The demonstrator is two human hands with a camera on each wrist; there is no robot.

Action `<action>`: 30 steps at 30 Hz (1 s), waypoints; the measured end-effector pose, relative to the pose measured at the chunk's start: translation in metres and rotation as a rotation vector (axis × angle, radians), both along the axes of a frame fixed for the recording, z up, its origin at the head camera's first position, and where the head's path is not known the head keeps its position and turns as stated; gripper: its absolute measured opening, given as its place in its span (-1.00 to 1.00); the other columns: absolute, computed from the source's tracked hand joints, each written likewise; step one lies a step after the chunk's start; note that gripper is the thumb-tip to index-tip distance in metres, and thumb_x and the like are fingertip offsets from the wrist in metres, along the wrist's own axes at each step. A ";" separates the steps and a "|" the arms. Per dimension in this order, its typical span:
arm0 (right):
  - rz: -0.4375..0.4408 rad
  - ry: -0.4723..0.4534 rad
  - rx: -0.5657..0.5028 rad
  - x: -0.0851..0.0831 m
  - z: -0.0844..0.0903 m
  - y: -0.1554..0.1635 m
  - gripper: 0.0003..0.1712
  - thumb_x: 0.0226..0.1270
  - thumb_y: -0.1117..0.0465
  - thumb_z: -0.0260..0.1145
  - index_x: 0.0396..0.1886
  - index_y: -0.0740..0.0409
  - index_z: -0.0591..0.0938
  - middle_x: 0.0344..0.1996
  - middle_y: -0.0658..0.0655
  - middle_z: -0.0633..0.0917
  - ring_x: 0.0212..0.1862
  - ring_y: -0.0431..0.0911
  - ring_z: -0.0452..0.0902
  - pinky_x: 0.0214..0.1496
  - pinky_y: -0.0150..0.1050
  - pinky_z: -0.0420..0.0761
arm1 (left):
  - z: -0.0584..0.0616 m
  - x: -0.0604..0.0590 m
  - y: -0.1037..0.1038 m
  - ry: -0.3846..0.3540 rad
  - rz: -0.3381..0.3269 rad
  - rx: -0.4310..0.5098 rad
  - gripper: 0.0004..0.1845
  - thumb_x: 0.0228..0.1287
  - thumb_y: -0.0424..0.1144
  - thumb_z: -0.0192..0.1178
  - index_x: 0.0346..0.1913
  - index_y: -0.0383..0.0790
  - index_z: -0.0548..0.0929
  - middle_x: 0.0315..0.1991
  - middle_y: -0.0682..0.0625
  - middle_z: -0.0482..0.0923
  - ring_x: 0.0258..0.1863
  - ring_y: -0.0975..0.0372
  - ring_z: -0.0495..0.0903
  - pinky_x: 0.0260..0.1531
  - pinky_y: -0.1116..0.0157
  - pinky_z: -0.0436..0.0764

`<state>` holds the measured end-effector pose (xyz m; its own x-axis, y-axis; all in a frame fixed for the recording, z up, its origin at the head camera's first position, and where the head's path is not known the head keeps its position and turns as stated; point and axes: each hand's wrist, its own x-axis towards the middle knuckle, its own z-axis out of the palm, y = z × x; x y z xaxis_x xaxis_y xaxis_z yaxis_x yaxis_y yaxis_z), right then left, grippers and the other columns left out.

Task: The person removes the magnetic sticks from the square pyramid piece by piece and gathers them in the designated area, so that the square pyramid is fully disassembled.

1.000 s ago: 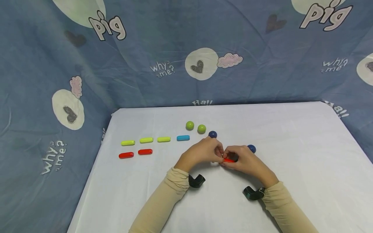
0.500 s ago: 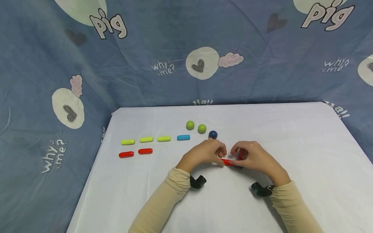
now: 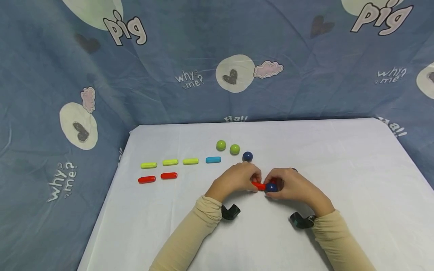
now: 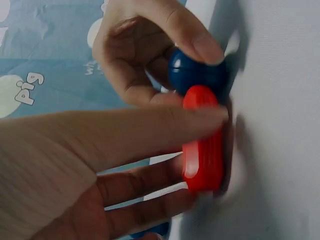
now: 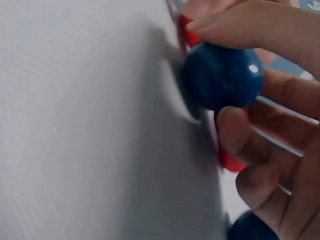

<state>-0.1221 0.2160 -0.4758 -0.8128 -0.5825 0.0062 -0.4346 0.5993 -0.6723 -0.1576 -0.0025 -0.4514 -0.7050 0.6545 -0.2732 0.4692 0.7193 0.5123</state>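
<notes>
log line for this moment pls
left hand: pinches red stick | right hand: holds blue ball against stick end | surface: white table

Green bars: three (image 3: 148,165), (image 3: 170,162), (image 3: 190,161). Blue bar: one (image 3: 213,159). Red bars: three visible (image 3: 147,179), (image 3: 168,175), (image 3: 259,185). Green balls: two (image 3: 221,145), (image 3: 234,149). Blue balls: three visible (image 3: 247,156), (image 3: 271,187), (image 3: 293,170). Hands: two (image 3: 237,180), (image 3: 295,186).

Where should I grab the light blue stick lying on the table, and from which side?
Grip the light blue stick across its middle, pinching its two long sides from above. It lies flat and alone on the white table, with open gaps to the yellow-green stick and the green ball beside it.
</notes>
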 end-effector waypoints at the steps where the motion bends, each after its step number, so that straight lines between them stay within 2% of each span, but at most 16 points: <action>1: 0.003 0.019 -0.008 0.000 -0.001 -0.001 -0.69 0.06 0.17 0.66 -0.20 -0.03 0.74 -0.35 -0.15 0.71 -0.41 -0.34 0.50 -0.33 -0.40 0.58 | 0.000 0.000 0.001 0.006 -0.008 0.005 -0.82 0.10 -0.21 0.58 -0.30 -0.03 0.74 -0.43 0.16 0.60 -0.40 0.32 0.51 -0.37 0.42 0.45; 4: 0.001 0.043 -0.033 0.000 -0.005 -0.004 -0.68 0.07 0.15 0.66 -0.19 -0.02 0.73 -0.39 -0.15 0.68 -0.45 -0.35 0.46 -0.39 -0.40 0.55 | -0.002 0.000 0.003 0.012 -0.021 0.031 -0.80 0.09 -0.18 0.59 -0.31 -0.05 0.73 -0.47 0.16 0.59 -0.45 0.34 0.49 -0.42 0.45 0.43; 11: -0.017 0.063 -0.067 -0.001 -0.010 -0.007 -0.68 0.08 0.17 0.66 -0.19 -0.01 0.72 -0.44 -0.16 0.63 -0.47 -0.34 0.45 -0.42 -0.41 0.53 | -0.002 0.000 0.003 0.000 0.006 0.031 -0.83 0.12 -0.22 0.56 -0.36 -0.06 0.71 -0.52 0.15 0.56 -0.51 0.34 0.47 -0.47 0.44 0.41; 15: -0.010 0.084 -0.064 -0.001 -0.011 -0.008 -0.69 0.09 0.21 0.64 -0.19 0.01 0.71 -0.36 -0.12 0.69 -0.42 -0.34 0.47 -0.38 -0.41 0.55 | -0.003 -0.001 0.002 0.003 -0.007 0.018 -0.82 0.12 -0.23 0.53 -0.40 -0.05 0.67 -0.53 0.16 0.54 -0.52 0.35 0.45 -0.48 0.45 0.40; 18: -0.021 0.090 -0.048 -0.001 -0.012 -0.008 -0.70 0.09 0.25 0.60 -0.18 0.01 0.70 -0.28 -0.11 0.72 -0.32 -0.35 0.52 -0.27 -0.40 0.60 | -0.003 0.000 0.001 -0.004 -0.016 -0.002 -0.79 0.09 -0.26 0.53 -0.45 -0.04 0.64 -0.54 0.16 0.51 -0.52 0.35 0.43 -0.48 0.44 0.38; 22: -0.050 0.075 -0.029 -0.001 -0.011 -0.006 -0.70 0.09 0.27 0.57 -0.19 0.01 0.70 -0.26 -0.11 0.72 -0.25 -0.32 0.56 -0.17 -0.36 0.64 | -0.004 0.000 -0.001 -0.009 -0.023 -0.013 -0.75 0.06 -0.28 0.54 -0.49 -0.04 0.60 -0.55 0.15 0.49 -0.51 0.34 0.43 -0.47 0.44 0.37; 30: -0.054 0.059 -0.030 -0.001 -0.010 -0.006 -0.72 0.10 0.27 0.56 -0.19 0.01 0.69 -0.27 -0.11 0.71 -0.27 -0.32 0.55 -0.19 -0.37 0.63 | -0.006 0.000 -0.002 -0.029 -0.015 0.019 -0.73 0.08 -0.24 0.57 -0.48 -0.04 0.60 -0.55 0.15 0.48 -0.52 0.35 0.42 -0.46 0.44 0.38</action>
